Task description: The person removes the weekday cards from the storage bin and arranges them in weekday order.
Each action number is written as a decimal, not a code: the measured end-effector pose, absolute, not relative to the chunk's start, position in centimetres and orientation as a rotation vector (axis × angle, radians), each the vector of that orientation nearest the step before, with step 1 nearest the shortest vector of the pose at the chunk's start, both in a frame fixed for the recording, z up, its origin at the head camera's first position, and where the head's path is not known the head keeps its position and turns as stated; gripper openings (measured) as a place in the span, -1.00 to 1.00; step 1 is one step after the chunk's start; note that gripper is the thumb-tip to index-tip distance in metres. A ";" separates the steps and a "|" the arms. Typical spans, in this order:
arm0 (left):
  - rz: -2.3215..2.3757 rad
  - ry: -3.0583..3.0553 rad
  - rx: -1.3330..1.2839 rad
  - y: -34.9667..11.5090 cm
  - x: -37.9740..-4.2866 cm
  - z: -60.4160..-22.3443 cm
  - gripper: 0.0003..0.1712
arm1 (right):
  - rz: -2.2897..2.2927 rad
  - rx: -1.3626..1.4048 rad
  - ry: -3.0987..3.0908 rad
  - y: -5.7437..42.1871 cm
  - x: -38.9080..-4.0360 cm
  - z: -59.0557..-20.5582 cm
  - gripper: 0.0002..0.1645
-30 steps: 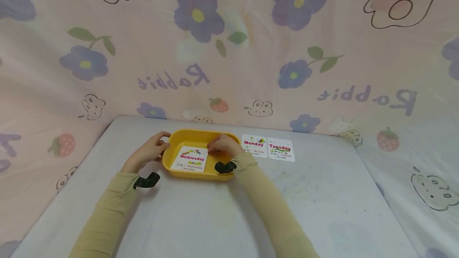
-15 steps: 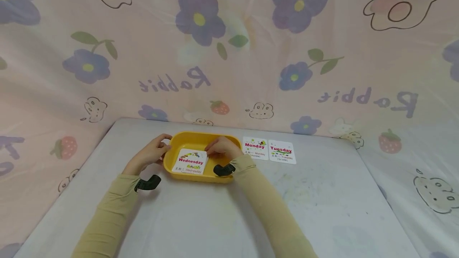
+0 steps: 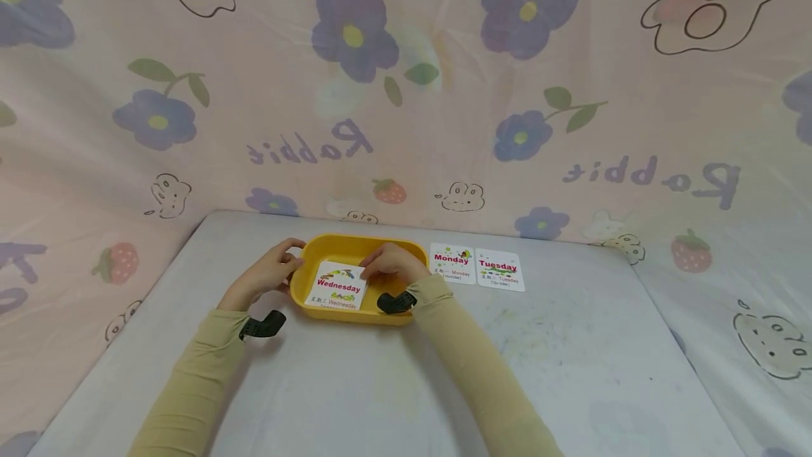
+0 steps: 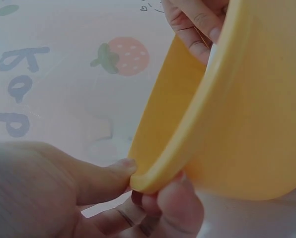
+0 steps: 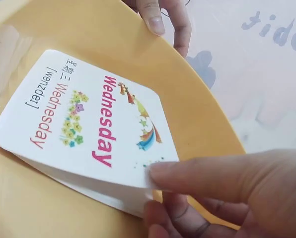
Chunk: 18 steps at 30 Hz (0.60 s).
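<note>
A yellow plastic tray (image 3: 380,310) stands on the table, its left corner pinched at the rim between the thumb and fingers of my left hand (image 3: 271,270). Inside it lies a white card (image 5: 108,114) printed "Wednesday" with a rainbow star and flowers. My right hand (image 3: 395,261) reaches into the tray and pinches one corner of that card, thumb on the printed face. In the right wrist view this corner bends up from another white card (image 5: 103,196) underneath, whose face is hidden. The left wrist view shows the tray rim (image 4: 183,144) in my left fingers.
Right of the tray, a "Monday" card (image 3: 452,264) and a "Tuesday" card (image 3: 500,270) lie side by side on the white table (image 3: 571,358). A curtain (image 3: 431,104) printed with flowers and rabbits hangs behind the table. Each wrist carries a black bracket (image 3: 263,324).
My right hand has shifted slightly left onto the corner of the "Wednesday" card and lifted it a little. My left hand stays on the tray rim. The head view has tilted slightly.
</note>
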State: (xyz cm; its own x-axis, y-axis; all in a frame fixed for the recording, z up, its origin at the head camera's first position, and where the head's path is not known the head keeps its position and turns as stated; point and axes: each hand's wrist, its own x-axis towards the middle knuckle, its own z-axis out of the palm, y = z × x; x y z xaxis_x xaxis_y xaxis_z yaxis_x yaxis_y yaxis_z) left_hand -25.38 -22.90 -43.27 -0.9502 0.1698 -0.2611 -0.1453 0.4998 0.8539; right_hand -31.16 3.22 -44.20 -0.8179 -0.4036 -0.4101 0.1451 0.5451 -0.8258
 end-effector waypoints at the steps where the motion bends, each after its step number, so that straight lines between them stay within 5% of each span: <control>1: 1.427 2.438 0.026 -22.9 -25.4 -43.3 -0.51 | -1.252 -0.207 2.207 3.2 -31.1 -44.2 -0.82; 18: 1.426 2.437 0.016 -22.9 -25.4 -43.3 -0.51 | -1.403 -0.139 2.032 4.5 -30.6 -43.0 -0.68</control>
